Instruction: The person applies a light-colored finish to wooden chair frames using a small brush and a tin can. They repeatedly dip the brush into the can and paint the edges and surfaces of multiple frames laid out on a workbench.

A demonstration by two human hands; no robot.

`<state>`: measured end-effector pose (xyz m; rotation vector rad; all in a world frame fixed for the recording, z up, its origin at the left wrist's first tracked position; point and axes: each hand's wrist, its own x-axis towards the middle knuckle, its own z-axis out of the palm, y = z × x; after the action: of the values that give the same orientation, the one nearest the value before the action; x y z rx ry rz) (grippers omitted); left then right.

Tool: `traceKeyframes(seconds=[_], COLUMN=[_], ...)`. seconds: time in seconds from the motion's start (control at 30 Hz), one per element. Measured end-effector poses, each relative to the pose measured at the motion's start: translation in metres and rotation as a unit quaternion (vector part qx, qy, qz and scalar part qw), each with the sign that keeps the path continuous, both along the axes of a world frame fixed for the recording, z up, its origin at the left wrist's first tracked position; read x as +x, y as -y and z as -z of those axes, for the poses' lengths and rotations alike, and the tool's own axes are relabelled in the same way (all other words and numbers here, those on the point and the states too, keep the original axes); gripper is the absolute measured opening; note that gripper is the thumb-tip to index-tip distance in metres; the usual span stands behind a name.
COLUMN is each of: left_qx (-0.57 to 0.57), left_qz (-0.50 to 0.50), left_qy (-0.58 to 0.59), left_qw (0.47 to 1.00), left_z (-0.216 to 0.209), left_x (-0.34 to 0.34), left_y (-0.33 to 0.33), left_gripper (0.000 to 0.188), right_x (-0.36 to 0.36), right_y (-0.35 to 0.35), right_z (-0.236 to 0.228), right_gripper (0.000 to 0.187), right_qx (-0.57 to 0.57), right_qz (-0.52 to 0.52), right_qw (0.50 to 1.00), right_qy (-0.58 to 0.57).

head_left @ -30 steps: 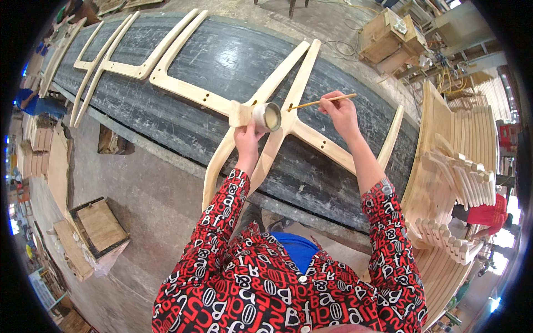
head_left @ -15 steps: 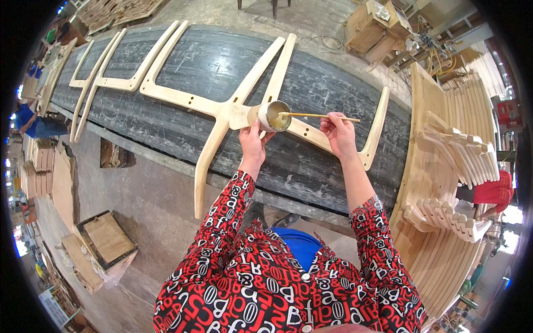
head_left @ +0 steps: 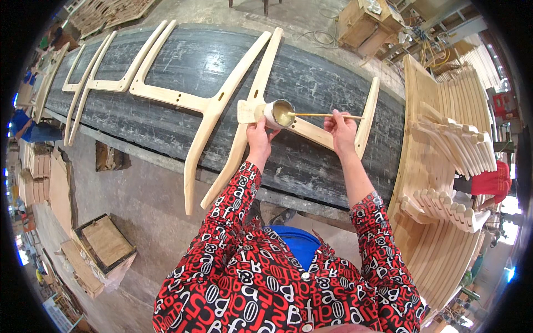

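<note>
My left hand (head_left: 260, 139) grips a small round cup (head_left: 270, 115) from below, tilted so its mouth faces right. Yellowish thick liquid (head_left: 283, 114) shows inside. A flat pale wooden piece (head_left: 245, 112) sits against the cup's left side; whether it is fixed on, I cannot tell. Between the fingers of my right hand (head_left: 341, 133) is a thin stick (head_left: 316, 115), its tip in the cup. Below both hands, pale wooden chair-side frames with slots and paired holes lie on the dark table (head_left: 302, 172): one frame (head_left: 311, 133) under the cup, another frame (head_left: 214, 105) to its left.
More frames (head_left: 116, 84) lie farther left on the table. At right, a wooden stand (head_left: 417, 111) carries stacked curved parts (head_left: 452, 147). A wooden box (head_left: 105, 244) rests on the floor at left. Co-workers appear at the far left (head_left: 39, 130) and far right (head_left: 491, 183).
The view has shifted slightly. The cup has moved a little right relative to the left frame, uncovering more of the second frame's leg. The stick stays in the cup.
</note>
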<state>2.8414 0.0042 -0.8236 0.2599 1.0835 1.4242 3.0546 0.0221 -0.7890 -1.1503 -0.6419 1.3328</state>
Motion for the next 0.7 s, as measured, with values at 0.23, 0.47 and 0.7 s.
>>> traceKeyframes(seconds=[0.23, 0.47, 0.7], left_qx=[-0.049, -0.034, -0.031], left_qz=[-0.039, -0.067, -0.084], left_qy=[-0.028, -0.03, -0.024], left_qw=[0.998, 0.997, 0.996], left_z=[0.013, 0.013, 0.014], left_x=[-0.023, -0.041, -0.049], left_y=[0.016, 0.039, 0.048], left_gripper=[0.026, 0.027, 0.027], right_x=[-0.003, -0.02, -0.018], right_y=[-0.01, -0.013, -0.021], right_z=[-0.006, 0.003, 0.001], right_gripper=[0.021, 0.019, 0.018], right_qx=[0.107, 0.134, 0.15], right_qz=[-0.103, -0.174, -0.195], right_qw=[0.918, 0.854, 0.851], right_qy=[0.367, 0.471, 0.464])
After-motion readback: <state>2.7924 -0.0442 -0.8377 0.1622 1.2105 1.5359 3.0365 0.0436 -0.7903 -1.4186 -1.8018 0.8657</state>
